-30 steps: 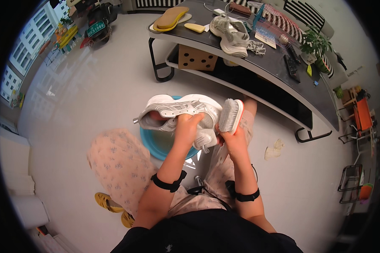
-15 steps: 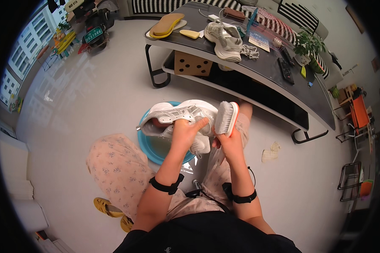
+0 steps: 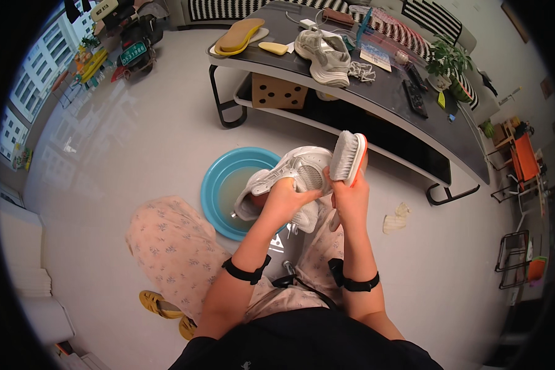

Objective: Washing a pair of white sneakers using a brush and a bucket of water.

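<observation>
My left hand (image 3: 288,200) is closed on a wet grey-white sneaker (image 3: 299,169), with the fingers inside its opening and the thumb along its upper. The shoe is tilted above the right side of a blue basin (image 3: 211,200) that holds cloudy water. In my right hand (image 3: 349,200) is a scrub brush (image 3: 348,159) with pale grey bristles and an orange-and-white back. Its bristles face left toward the shoe's toe, close beside it; whether they touch I cannot tell. The fingers under the brush are partly hidden.
A low dark table (image 3: 277,61) stands ahead, bearing another sneaker (image 3: 324,58), yellow insoles (image 3: 240,37), white laces (image 3: 362,72) and a remote control (image 3: 415,98). A pale cloth (image 3: 396,219) lies on the floor at right. Yellow slippers (image 3: 159,304) are at lower left.
The sneaker has swung to the right and turned, uncovering more of the basin. My right hand and the brush have moved up and to the right.
</observation>
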`<state>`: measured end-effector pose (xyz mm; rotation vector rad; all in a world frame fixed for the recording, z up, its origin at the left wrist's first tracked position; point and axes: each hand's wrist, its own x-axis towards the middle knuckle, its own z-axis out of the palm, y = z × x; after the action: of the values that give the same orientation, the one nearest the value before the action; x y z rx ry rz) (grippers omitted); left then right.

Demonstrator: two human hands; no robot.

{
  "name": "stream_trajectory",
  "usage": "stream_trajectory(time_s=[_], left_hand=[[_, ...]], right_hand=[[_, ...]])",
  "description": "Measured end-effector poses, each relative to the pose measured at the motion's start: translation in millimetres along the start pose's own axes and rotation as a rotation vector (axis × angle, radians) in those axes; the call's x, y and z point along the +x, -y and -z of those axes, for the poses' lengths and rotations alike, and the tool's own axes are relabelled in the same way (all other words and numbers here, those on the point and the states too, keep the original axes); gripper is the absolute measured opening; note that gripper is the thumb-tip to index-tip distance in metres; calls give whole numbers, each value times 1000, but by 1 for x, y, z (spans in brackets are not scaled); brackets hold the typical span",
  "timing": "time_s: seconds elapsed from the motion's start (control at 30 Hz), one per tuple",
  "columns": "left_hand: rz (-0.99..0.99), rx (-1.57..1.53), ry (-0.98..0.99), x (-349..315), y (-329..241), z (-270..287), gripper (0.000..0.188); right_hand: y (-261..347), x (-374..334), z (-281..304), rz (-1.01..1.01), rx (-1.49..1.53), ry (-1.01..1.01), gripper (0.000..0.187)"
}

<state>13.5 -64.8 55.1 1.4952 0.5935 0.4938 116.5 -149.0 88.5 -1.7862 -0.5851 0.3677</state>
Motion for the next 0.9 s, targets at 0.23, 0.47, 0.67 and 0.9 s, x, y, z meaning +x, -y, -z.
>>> stream_trajectory(time_s=[0.23, 0.47, 0.67, 0.9], left_hand=[[11, 182, 30, 0, -3, 16, 27], [-26, 262, -36, 0, -3, 10, 29], [-111, 23, -228, 2, 3, -1, 30], [82, 272, -78, 5, 13, 6, 25]], right_hand=[[-3, 1, 0, -102, 116, 75, 23], [-1, 2, -2, -105, 158, 85, 22], [4, -7, -10, -42, 42, 58, 18], [-2, 3, -4, -113, 102, 64, 18]])
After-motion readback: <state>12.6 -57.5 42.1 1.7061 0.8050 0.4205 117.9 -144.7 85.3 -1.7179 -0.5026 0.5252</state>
